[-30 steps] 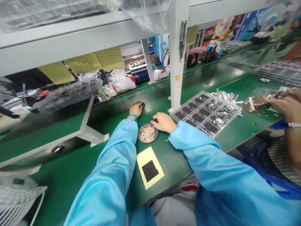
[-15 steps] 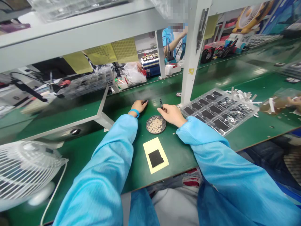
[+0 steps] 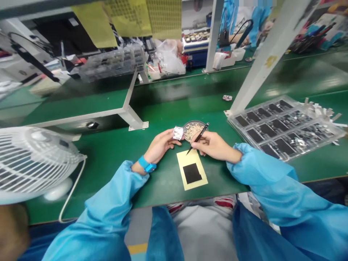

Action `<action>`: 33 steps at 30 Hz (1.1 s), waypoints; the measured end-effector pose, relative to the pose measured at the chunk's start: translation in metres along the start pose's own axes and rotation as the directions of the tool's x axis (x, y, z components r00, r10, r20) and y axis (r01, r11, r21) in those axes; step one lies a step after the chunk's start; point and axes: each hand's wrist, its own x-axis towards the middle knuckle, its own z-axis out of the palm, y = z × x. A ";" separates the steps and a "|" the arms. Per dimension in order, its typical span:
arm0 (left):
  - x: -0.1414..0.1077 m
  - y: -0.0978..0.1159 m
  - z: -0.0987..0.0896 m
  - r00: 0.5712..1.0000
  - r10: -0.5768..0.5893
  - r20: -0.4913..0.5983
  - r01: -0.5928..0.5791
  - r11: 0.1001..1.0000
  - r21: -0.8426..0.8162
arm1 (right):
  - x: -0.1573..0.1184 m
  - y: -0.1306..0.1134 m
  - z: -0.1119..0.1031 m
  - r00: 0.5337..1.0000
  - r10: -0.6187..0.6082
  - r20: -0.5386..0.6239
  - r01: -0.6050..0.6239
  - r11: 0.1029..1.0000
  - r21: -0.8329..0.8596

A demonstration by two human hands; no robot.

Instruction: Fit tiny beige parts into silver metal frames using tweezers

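Observation:
My left hand (image 3: 161, 145), with a blue wrist strap (image 3: 146, 164), pinches a small white, square device part (image 3: 178, 133) by its edge, just left of the round dish. In my right hand (image 3: 209, 143) are slim black tweezers (image 3: 200, 134), held like a pen with the tip pointing down and left. That tip is over the top of a yellow paper sheet (image 3: 193, 159). A black square sheet (image 3: 192, 173) lies on the paper. Behind my right fingers stands the round dark dish (image 3: 189, 124), full of small beige pieces (image 3: 193, 131) and partly covered by the hand.
A clear tray (image 3: 285, 127) of dark screen-like parts stands at right, with white strips (image 3: 320, 110) heaped at its far edge. Another small device part (image 3: 227, 98) lies near the slanted post (image 3: 252, 79). A white fan (image 3: 40, 163) stands at left, beside a low shelf (image 3: 81, 105).
My left hand has come back toward me with the white square part, now facing up. My right hand has tilted the tweezers down over the yellow paper. The view has shifted.

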 end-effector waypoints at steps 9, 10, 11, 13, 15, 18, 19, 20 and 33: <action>-0.008 0.005 -0.011 0.954 0.297 0.052 -0.260 0.723 0.640 | -0.010 -0.002 0.012 0.995 0.082 -0.053 -0.079 0.995 0.060; -0.009 0.006 -0.011 0.952 0.303 0.046 -0.256 0.703 0.664 | -0.011 -0.001 0.014 0.995 0.098 -0.030 -0.096 0.994 0.058; -0.010 0.007 -0.010 0.953 0.300 0.041 -0.250 0.704 0.664 | -0.012 -0.001 0.016 0.994 0.107 -0.008 -0.106 0.993 0.045; -0.010 0.008 -0.008 0.964 0.265 0.029 -0.227 0.762 0.606 | -0.013 0.001 0.019 0.995 0.100 0.029 -0.100 0.995 -0.007; -0.009 0.008 -0.007 0.986 0.163 0.042 -0.161 0.843 0.513 | -0.013 0.003 0.021 0.996 0.068 0.060 -0.063 0.995 -0.080; -0.009 0.005 -0.006 0.988 -0.052 0.145 -0.021 0.887 0.462 | -0.014 0.005 0.023 0.996 0.032 0.084 -0.018 0.987 -0.161; -0.010 0.003 -0.006 0.980 -0.095 0.175 -0.002 0.873 0.488 | -0.014 0.005 0.023 0.996 0.032 0.086 -0.017 0.985 -0.171; -0.011 0.001 -0.006 0.975 -0.113 0.190 -0.003 0.852 0.523 | -0.014 0.006 0.023 0.996 0.034 0.086 -0.019 0.984 -0.179; -0.017 -0.007 -0.005 0.988 -0.025 0.154 -0.090 0.713 0.695 | -0.016 0.000 0.024 0.999 0.043 0.025 -0.041 0.998 -0.050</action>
